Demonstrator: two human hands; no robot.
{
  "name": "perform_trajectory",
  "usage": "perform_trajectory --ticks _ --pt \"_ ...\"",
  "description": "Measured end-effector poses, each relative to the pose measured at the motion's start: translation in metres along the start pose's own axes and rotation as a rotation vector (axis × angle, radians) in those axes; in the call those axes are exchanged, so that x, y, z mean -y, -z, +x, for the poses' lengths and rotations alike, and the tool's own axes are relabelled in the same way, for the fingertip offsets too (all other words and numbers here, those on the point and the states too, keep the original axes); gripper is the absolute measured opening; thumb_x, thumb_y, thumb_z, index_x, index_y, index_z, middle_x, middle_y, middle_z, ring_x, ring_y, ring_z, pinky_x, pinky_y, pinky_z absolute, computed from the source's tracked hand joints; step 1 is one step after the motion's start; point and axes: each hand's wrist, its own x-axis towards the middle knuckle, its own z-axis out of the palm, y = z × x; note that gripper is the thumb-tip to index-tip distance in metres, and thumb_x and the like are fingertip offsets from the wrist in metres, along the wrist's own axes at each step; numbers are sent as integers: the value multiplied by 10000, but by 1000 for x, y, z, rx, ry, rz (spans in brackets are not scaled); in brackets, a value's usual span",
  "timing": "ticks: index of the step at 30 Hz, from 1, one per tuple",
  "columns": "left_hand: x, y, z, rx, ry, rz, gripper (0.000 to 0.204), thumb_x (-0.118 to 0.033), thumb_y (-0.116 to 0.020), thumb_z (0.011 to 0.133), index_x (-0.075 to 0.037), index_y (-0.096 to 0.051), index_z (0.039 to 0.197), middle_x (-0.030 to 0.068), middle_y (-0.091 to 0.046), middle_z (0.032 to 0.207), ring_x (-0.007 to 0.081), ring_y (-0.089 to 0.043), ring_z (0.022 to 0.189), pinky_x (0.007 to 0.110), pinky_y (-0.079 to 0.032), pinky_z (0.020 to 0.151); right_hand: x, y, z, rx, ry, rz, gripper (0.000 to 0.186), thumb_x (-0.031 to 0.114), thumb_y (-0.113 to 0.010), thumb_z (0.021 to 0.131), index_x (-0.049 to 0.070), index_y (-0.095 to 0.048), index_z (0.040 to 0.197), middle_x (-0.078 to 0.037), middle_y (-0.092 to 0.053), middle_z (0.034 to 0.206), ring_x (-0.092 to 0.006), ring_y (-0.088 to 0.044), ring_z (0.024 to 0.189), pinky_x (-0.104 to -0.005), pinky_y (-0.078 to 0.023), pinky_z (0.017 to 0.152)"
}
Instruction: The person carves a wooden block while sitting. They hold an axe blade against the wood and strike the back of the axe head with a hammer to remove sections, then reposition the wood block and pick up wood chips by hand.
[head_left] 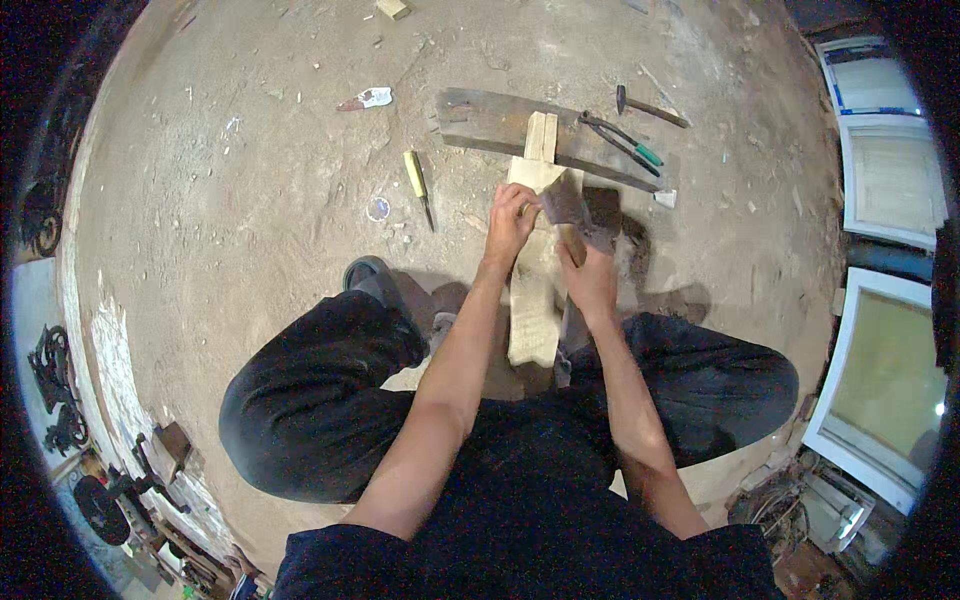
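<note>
A pale length of wood (535, 310) lies between my legs, its narrow grooved far end (541, 135) resting across a weathered grey plank (490, 115). On its left side, my left hand (512, 212) rests with curled fingers; whatever the fingertips pinch is hidden. My right hand (590, 275) is wrapped round the wooden handle of a tool with a broad dark blade (563, 205). That blade sits over the wood's right side, close to my left fingertips. Blur hides the tool's exact kind.
Beyond the wood lie green-handled pincers (625, 145) on the plank and a hammer (650, 106). Left of it are a yellow-handled chisel (418, 188) and a white-and-brown scrap (368, 98). White-framed windows (880, 380) stand along the right; metal parts (110, 500) sit lower left.
</note>
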Motion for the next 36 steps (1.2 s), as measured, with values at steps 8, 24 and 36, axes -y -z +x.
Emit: perform_trajectory --ticks 8,24,36 --pt "4 2 0 2 -38 62 106 -56 -739 771 -79 -715 871 70 -678 947 249 -607 958 377 -431 887 23 23 -3 -167 80 396 350 326 -681 909 -20 -698 964 -212 -685 780 -336 -686 704 -410 -502 647" --pt "-4 2 2 -46 -21 36 107 -14 -747 753 -48 -704 845 72 -647 892 287 -581 898 394 -470 815 28 34 -3 -135 70 156 372 376 -701 882 22 -718 998 -187 -717 860 -356 -703 802 -418 -536 733" --pt "7 -1 1 -59 -29 15 138 20 -737 746 -32 -666 853 92 -643 888 303 -579 901 408 -465 821 27 48 2 -139 47 393 288 268 -713 916 -12 -708 982 -84 -661 681 -103 -625 605 -287 -496 572"
